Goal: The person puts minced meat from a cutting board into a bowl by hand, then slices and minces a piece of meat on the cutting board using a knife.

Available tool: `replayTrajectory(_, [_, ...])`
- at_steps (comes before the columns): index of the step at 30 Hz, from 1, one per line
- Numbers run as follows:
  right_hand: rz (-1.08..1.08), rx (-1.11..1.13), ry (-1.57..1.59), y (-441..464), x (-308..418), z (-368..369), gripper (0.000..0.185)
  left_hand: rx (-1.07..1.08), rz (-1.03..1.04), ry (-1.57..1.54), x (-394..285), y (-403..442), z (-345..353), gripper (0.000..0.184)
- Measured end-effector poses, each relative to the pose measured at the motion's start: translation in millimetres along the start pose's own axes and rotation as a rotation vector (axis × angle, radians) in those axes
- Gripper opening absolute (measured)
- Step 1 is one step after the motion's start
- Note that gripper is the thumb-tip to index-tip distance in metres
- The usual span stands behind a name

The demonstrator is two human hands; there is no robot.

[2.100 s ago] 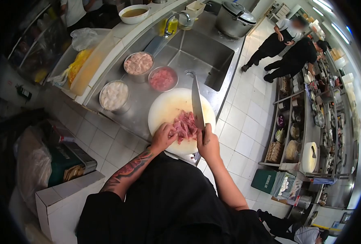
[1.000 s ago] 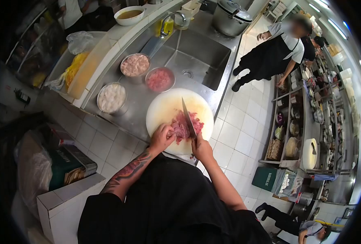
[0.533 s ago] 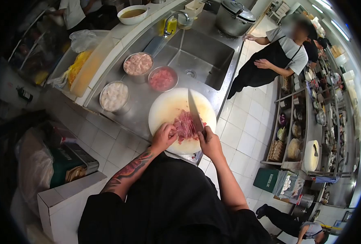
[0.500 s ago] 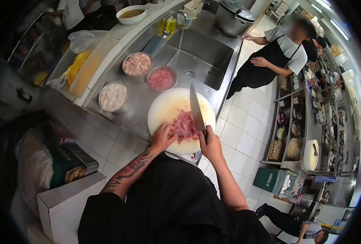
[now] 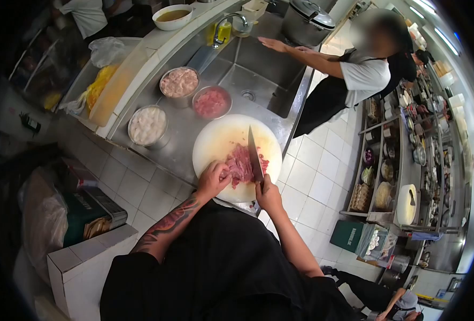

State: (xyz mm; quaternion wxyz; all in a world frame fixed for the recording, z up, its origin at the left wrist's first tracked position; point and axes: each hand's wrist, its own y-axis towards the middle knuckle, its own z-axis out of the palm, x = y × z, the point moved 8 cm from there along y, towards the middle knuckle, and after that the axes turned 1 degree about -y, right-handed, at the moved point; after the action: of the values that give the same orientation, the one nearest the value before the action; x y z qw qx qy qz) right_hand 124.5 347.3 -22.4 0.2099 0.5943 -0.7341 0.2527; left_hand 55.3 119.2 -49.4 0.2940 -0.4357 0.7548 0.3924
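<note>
A heap of sliced red meat (image 5: pixel 239 165) lies on the round white cutting board (image 5: pixel 215 136). My left hand (image 5: pixel 213 180) is closed, its curled fingertips pressed on the left edge of the meat. My right hand (image 5: pixel 269 195) grips the handle of a large knife (image 5: pixel 254 155), whose blade points away from me and rests across the right part of the heap, with small pieces on its far side. Beyond the board stand a metal bowl of pink meat (image 5: pixel 211 102), a bowl of paler meat (image 5: pixel 179 83) and a bowl of whitish pieces (image 5: pixel 147 126).
A steel sink (image 5: pixel 269 69) with a faucet (image 5: pixel 229 24) lies beyond the bowls. A co-worker (image 5: pixel 354 72) reaches both arms over it. A large lidded pot (image 5: pixel 307 22) is at the back, and a white bowl of liquid (image 5: pixel 172 17) sits on the ledge. Shelves (image 5: pixel 378 160) line the right.
The knife and my right hand have shifted slightly left and nearer me, onto the meat. My left hand stays in place. The co-worker has come to the sink and stretched both arms over it.
</note>
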Motion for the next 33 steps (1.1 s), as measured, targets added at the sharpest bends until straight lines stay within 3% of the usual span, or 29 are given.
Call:
replayTrajectory(3, [-0.036,0.049,0.132,16,9,-24,0.027,0.032,-0.063,-0.056,5,-2,1,0.029])
replayTrajectory(5, [-0.017,0.028,0.100,8,38,-54,0.027,-0.015,0.020,0.002,-10,4,-5,0.028])
replayTrajectory(7, [0.011,-0.103,0.198,-2,54,-74,0.029,-0.009,0.013,0.001,-9,6,-4,0.028])
replayTrajectory(8, [-0.045,-0.140,0.180,-2,39,-58,0.035,0.001,0.005,0.004,-7,4,-4,0.028])
replayTrajectory(9, [-0.003,-0.057,-0.046,1,13,-27,0.036,-0.001,0.004,0.004,-6,3,-4,0.028])
replayTrajectory(11, [0.029,0.041,-0.053,9,-12,1,0.034,-0.003,0.000,-0.012,-4,3,-2,0.029])
replayTrajectory(15, [0.014,0.048,-0.034,9,32,-48,0.028,0.035,-0.016,-0.006,-3,3,-1,0.029])
replayTrajectory(17, [-0.019,-0.128,0.138,-4,51,-66,0.023,0.002,0.009,0.004,-6,3,-3,0.030])
replayTrajectory(18, [-0.029,-0.119,0.123,-3,31,-44,0.025,0.002,0.008,0.004,-6,3,-4,0.030])
replayTrajectory(19, [-0.001,-0.008,-0.098,0,8,-12,0.028,0.001,0.012,0.005,-6,3,-4,0.030])
replayTrajectory(23, [-0.004,0.081,-0.047,18,5,-19,0.028,0.006,0.010,0.009,-6,3,-4,0.030])
replayTrajectory(27, [0.046,-0.049,0.113,-2,46,-57,0.026,0.009,-0.002,0.030,-4,1,-3,0.030])
replayTrajectory(28, [-0.016,-0.094,0.069,-1,27,-36,0.024,0.003,0.006,0.019,-6,1,-5,0.030])
replayTrajectory(30, [-0.017,-0.014,0.009,7,6,-7,0.020,-0.006,0.022,0.004,-8,3,-4,0.031])
replayTrajectory(33, [0.050,0.084,0.117,20,8,-23,0.020,0.038,-0.061,-0.060,2,-1,-1,0.030])
